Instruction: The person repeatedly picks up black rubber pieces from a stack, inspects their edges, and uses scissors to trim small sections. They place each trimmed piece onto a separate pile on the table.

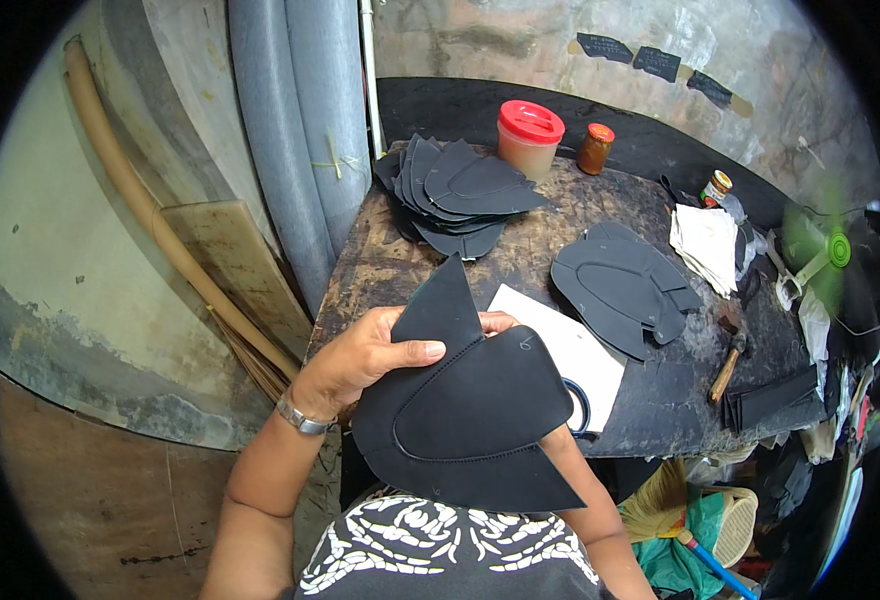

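Black leather piece (465,410): lower centre of frame, held up.
Left hand (360,355): grasps its upper edge.
Right hand: hidden behind it, grip unclear.

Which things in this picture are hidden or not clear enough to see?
Head view only:
- Right hand: hidden behind the black leather piece that the left hand holds; only the forearm shows.
- Scissors: mostly covered by the same piece, only one handle loop visible.
- Green object at the right rim: blurred.
- Lower pieces of the far stack: covered by upper ones.
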A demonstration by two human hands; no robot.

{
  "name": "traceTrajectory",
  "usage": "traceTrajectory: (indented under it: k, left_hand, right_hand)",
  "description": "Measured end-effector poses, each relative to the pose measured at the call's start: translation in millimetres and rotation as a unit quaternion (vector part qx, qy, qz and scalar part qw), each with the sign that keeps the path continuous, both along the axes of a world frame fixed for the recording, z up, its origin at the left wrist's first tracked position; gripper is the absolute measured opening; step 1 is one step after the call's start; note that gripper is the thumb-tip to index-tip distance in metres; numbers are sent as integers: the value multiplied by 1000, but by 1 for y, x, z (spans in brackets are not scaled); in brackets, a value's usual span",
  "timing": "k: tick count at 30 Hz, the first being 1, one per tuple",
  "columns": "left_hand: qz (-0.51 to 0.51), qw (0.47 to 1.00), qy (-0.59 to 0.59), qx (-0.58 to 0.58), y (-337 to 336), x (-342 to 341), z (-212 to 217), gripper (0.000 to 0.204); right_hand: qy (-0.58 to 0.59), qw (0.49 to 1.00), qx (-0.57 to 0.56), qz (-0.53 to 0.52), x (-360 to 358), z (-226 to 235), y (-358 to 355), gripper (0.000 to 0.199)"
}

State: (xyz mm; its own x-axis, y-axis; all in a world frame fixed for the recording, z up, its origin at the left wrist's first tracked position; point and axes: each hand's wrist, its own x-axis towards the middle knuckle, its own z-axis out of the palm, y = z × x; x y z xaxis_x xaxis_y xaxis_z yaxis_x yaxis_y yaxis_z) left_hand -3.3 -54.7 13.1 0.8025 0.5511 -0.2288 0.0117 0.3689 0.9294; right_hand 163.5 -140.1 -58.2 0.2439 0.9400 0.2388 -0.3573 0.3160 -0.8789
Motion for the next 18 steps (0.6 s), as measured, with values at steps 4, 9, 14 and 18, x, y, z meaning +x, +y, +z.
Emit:
traceTrajectory:
  k: [4,9,14,18]
  left_hand:
    - [3,1000,7,4,1,1,-2,36]
    - [1,1000,4,-15,2,2,-6,34]
    - [1,999,-29,-32,3,0,-7,31]
    - [-15,1000,-13,-18,8,2,-12,36]
  right_hand:
    - [29,998,49,-8,0,-1,1,12]
    - [53,992,-116,3,4,-1,-1,13]
    - [-81,996,-19,-34,5,-1,-1,15]
    - [-127,988,83,-37,10,-3,2,16]
